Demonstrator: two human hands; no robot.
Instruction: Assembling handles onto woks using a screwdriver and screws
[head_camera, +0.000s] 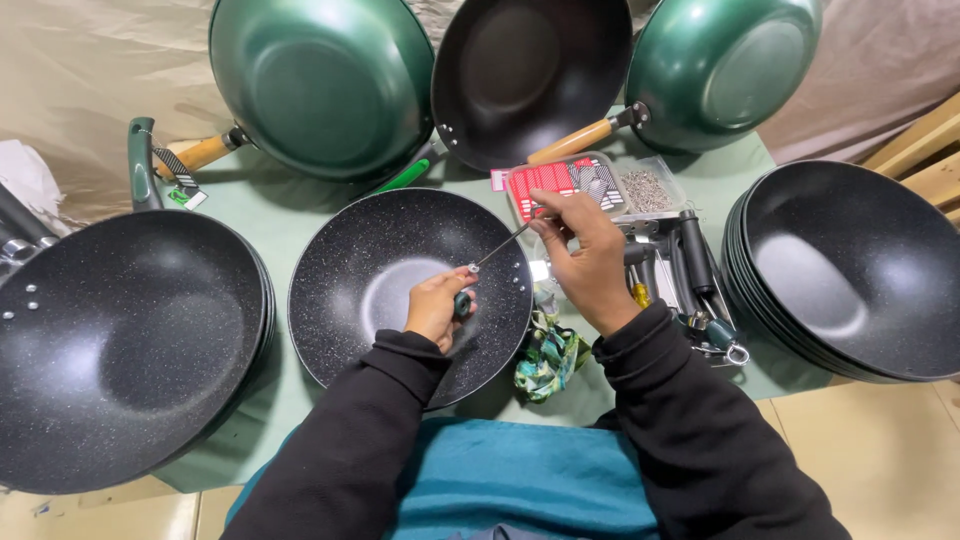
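Fingers of the right hand pinch a thin screwdriver; left hand fingers clasp a green handle over the speckled pan.

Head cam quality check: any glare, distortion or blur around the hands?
Head view: soft glare on the middle pan's floor and the green pan backs; wide-angle bending at the edges, right stack stretched; left hand, right hand and the thin tool look sharp.
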